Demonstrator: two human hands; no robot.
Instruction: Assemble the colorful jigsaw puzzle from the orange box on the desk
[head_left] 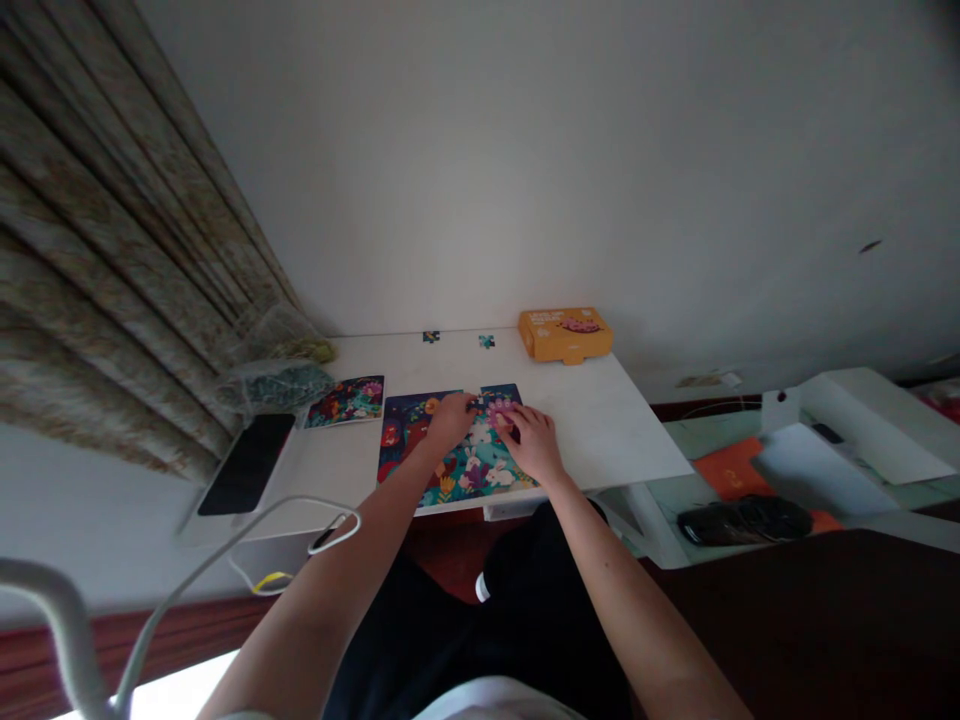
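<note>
"Where's the jigsaw (457, 470)?"

"Flat on the white counter (600, 430), near its front edge. It's glossy cardboard printed with rabbits and flowers, and its far edge is ragged, with a notch near the middle."

"And the hands?"

"The left hand (450, 420) rests on that far edge, and the right hand (534, 443) lies just beside it on the pink flowers. Neither is clenched; the fingers curve down onto the pieces. Whether either one pinches a piece can't be told."

"What's around them?"

"Two small loose pieces (430, 337) (487, 341) lie apart on the bare counter, well beyond the jigsaw. An orange cardboard box (565, 334) sits at the back edge. To the left are a flat printed card (345, 400), a black phone (246, 464) and a crinkled plastic bag (274, 387) against a pleated curtain (97, 230)."

"Anything in the way?"

"A thin white cable (225, 540) loops across near the left forearm, below the counter's edge."
</note>
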